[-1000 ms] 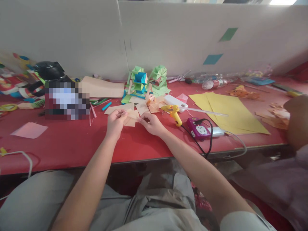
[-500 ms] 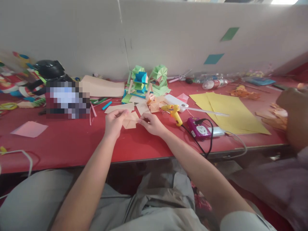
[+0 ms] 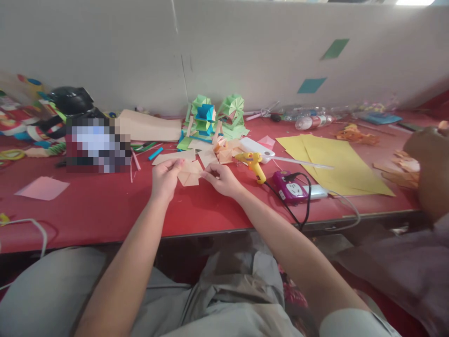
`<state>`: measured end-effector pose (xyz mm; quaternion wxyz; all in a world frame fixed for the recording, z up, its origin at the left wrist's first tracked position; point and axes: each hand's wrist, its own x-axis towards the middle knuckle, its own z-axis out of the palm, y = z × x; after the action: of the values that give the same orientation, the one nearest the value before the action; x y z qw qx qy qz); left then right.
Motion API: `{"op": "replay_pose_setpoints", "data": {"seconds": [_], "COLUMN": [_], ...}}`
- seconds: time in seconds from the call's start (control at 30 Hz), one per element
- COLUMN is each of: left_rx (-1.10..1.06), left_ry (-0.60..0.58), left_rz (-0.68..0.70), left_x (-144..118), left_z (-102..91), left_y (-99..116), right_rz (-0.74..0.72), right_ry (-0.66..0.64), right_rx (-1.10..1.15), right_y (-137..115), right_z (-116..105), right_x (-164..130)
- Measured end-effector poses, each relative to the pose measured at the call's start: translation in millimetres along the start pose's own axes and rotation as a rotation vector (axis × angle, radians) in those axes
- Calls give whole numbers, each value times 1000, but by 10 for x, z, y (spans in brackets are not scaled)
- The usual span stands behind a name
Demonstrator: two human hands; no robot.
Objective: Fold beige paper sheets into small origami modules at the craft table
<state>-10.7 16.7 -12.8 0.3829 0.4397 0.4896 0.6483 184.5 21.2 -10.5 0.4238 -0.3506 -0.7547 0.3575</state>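
Between my two hands is a small folded piece of tan paper [image 3: 190, 176], creased and held just above the red table. My left hand [image 3: 166, 177] pinches its left side between thumb and fingers. At its right edge, my right hand [image 3: 221, 179] closes with thumb and fingertips on the paper. Flat tan paper sheets [image 3: 175, 157] lie just behind my hands. Right of my right hand rests a yellow glue gun [image 3: 255, 164]. Folded green and blue paper models [image 3: 206, 118] stand farther back.
A purple power strip [image 3: 292, 187] with cables and yellow paper sheets [image 3: 342, 164] lie to the right. Pink paper [image 3: 42, 188] is on the left, and plastic bottles [image 3: 314, 122] lie near the wall. Another person's hand [image 3: 430, 154] is at the far right.
Both hands stay in nearly the same place. The tan paper between them has tilted slightly, and its visible folds look different.
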Motion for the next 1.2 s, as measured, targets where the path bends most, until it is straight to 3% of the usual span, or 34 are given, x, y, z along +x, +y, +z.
{"op": "replay_pose_setpoints", "data": {"seconds": [0.07,0.2,0.27,0.53,0.7,0.9,1.2], "left_rx": [-33,-95,-75,56,149,234,185], "left_ry": [-13,-182,-207,-80,-55,-160,-96], "left_rz": [-41,-224,-241,-90,7,16,-16], "left_x": [-16,-61,-72,-69,-144,-250,-192], "left_z": [10,28,26,33,98,176,134], "left_y": [40,175,212,97,120,215,152], "right_rz": [8,32,40,85,204,213,181], "right_ry": [1,37,44,34,23,-12,-2], "right_rx": [10,39,49,65,183,211,139], "right_y": [7,46,63,92,32,-26,26], "right_z": [-6,-29,-36,-12,-6,2,-14], "right_x": [4,10,12,24,41,33,34]}}
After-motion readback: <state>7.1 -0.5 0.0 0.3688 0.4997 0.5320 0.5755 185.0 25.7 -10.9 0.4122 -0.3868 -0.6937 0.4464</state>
